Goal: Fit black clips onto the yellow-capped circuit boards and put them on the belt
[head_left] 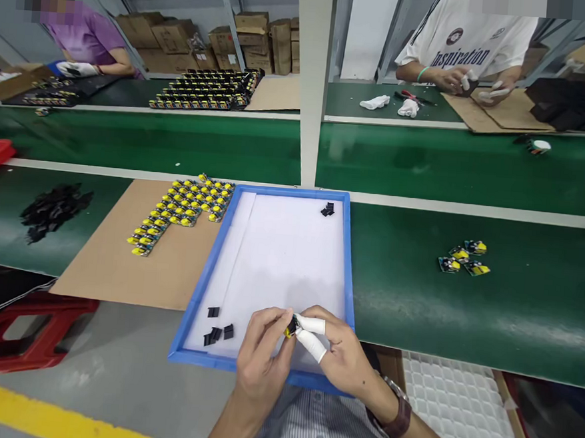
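Note:
Over the near end of a white tray with a blue rim, my two hands meet around one small circuit board with a yellow part. My left hand pinches it from the left with bare fingertips. From the right, my right hand grips it with thumb and forefinger, both in white finger covers. Fingers hide much of the board. Small black plastic pieces lie in the tray's near left corner, and a few more black pieces sit at its far right.
Rows of yellow-topped boards stand on a cardboard sheet at left, beside a heap of black pieces. Several loose boards lie on the green bench at right. Beyond the green conveyor, two people work.

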{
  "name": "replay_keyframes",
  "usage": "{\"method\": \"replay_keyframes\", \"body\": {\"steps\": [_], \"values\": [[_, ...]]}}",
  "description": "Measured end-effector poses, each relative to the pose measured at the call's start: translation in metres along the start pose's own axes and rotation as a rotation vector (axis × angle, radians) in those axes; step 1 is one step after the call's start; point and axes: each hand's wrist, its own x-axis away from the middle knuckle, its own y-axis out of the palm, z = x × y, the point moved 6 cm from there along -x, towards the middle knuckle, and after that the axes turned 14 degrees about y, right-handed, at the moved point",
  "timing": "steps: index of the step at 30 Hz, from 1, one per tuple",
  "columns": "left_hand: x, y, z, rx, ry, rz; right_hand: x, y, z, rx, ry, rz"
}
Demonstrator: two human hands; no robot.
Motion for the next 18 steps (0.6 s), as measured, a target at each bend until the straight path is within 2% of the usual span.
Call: {"method": "replay_keyframes", "body": {"steps": [7,11,14,16,18], "values": [[0.002,0.0,-0.004,-0.036,-0.031,0.027,-0.003,0.0,0.014,-0.147,0.086,0.08],[0.001,-0.003,-0.008,-0.071,-0.003,0.045,-0.002,0.0,0.0,-0.108,-0.007,0.106],[0.0,0.005,-0.013,-0.061,0.011,0.039,-0.001,-0.002,-0.007,-0.007,-0.043,0.132],[-0.002,0.016,-0.013,-0.001,0.029,-0.002,-0.002,-0.016,0.0,0.067,-0.024,0.235],[-0.005,0.026,-0.009,0.04,0.028,-0.039,0.001,-0.048,0.013,0.177,0.0,0.428]]}}
